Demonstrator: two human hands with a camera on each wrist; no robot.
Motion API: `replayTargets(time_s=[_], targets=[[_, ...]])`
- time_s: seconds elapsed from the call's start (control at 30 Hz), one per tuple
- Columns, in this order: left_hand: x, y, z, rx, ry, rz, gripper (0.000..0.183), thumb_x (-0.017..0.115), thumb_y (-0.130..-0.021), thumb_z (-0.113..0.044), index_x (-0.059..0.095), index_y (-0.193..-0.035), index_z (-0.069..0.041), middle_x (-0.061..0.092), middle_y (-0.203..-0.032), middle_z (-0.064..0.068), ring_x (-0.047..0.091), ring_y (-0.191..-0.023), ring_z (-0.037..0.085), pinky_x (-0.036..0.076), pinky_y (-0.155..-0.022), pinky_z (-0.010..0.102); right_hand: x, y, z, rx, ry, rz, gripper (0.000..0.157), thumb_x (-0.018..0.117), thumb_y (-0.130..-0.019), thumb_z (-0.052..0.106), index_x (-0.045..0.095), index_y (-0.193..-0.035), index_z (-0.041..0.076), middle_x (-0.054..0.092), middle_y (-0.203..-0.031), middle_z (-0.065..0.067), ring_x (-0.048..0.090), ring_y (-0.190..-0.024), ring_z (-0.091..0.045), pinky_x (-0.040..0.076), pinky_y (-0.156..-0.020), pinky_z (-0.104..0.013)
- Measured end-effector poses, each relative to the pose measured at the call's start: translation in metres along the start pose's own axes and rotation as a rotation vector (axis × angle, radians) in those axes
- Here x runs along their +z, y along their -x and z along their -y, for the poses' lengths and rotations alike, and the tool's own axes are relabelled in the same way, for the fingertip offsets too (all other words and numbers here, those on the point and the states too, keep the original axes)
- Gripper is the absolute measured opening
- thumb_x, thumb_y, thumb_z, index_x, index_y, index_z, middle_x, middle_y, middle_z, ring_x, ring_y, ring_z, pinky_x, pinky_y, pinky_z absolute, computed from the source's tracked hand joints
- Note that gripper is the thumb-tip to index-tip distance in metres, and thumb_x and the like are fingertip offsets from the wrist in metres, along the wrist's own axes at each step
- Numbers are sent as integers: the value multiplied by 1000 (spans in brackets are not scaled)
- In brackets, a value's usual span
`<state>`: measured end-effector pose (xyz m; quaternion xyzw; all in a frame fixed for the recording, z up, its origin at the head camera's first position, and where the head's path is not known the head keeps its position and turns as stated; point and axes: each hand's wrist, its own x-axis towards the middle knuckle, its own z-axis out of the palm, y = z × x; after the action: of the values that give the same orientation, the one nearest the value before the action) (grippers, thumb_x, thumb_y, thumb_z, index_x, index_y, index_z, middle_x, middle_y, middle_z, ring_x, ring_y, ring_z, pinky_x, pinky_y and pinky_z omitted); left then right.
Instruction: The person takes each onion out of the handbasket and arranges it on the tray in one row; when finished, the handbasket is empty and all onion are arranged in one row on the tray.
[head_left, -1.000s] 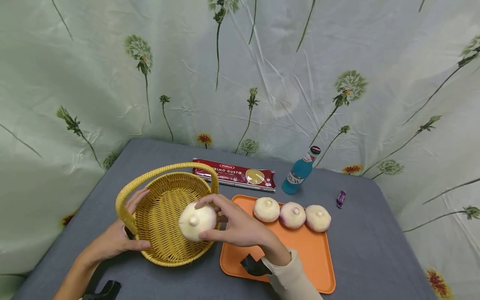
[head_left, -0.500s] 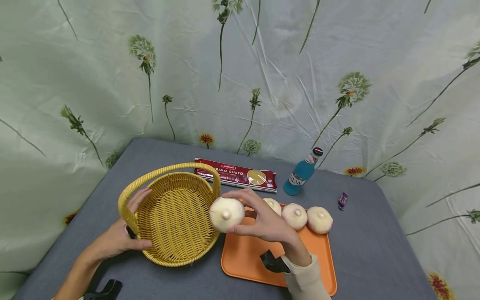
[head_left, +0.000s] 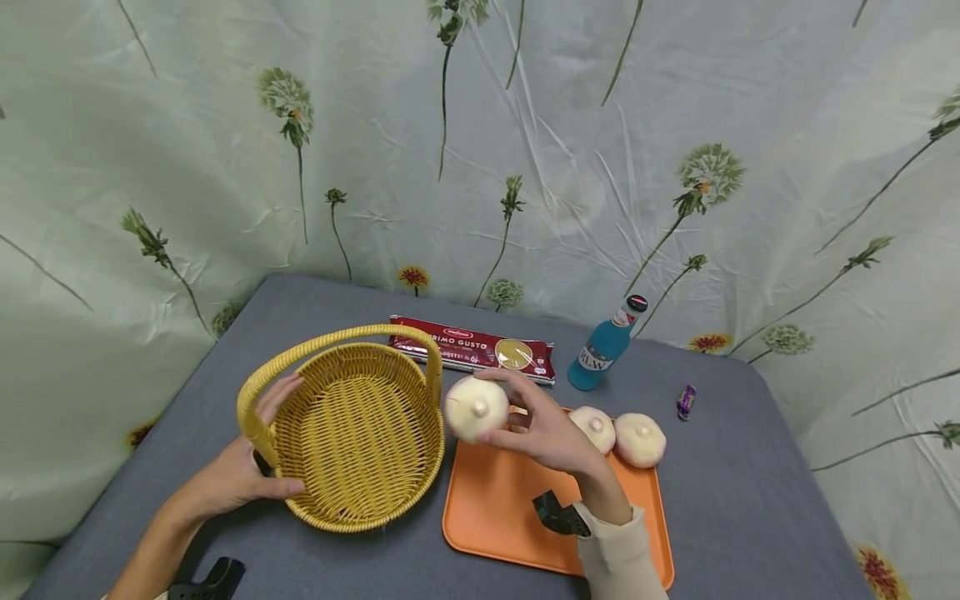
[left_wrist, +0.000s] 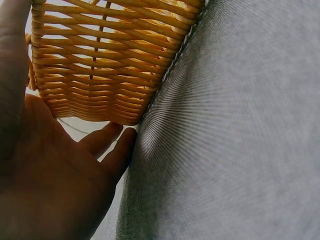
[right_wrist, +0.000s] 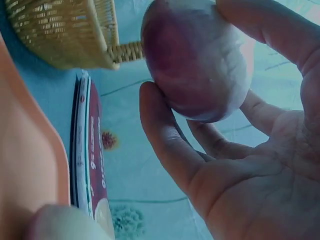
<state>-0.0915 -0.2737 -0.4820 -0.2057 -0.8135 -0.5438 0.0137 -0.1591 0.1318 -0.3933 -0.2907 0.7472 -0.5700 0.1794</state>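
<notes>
My right hand [head_left: 551, 429] grips a white and purple turnip [head_left: 477, 408] between thumb and fingers, above the left part of the orange tray [head_left: 495, 517] and just right of the basket. In the right wrist view the turnip [right_wrist: 192, 60] shows its purple side. My left hand [head_left: 232, 475] rests against the left outer side of the yellow wicker basket [head_left: 360, 442], thumb and fingers spread along its wall. The left wrist view has the fingertips at the basket's [left_wrist: 110, 60] lower edge. Inside, the basket shows only bare weave.
Two more turnips, one [head_left: 592, 429] beside another [head_left: 640, 440], sit along the tray's back edge; my right hand hides the spot left of them. Behind lie a red packet [head_left: 480, 350] and a blue bottle [head_left: 602, 350]. A purple-wrapped sweet [head_left: 686, 402] lies at right.
My right hand has carried the turnip from over the basket rightward and slightly back, to above the tray. My left hand stays against the basket.
</notes>
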Motion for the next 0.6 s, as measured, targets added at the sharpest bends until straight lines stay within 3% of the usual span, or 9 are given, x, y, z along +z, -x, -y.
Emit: replayTargets(time_s=[0.3,0.47,0.6], targets=[[0,0,0,-1,-4,0,126,87,-63,-4,10,-162,-16,-1,-168,5,0,-149,-2,10,-103,5,-13,3,-6,52,49,-53,68,79,-86,10,43,-143,16,44,-145,-5,56,-120,-30,53,-95,-36],[-1,0,0,-5,-12,10,125,86,-66,-6,8,-162,-17,-1,-168,8,0,-148,-2,10,-104,6,-16,3,-10,44,122,-70,74,81,-85,15,43,-149,23,40,-152,-7,57,-121,-31,52,-96,-43],[-1,1,-1,-20,-11,12,122,85,-68,-7,8,-163,-19,-1,-168,5,0,-148,-2,8,-109,11,-17,3,-14,21,190,-79,69,79,-87,17,48,-148,24,40,-150,-7,56,-120,-29,53,-94,-42]])
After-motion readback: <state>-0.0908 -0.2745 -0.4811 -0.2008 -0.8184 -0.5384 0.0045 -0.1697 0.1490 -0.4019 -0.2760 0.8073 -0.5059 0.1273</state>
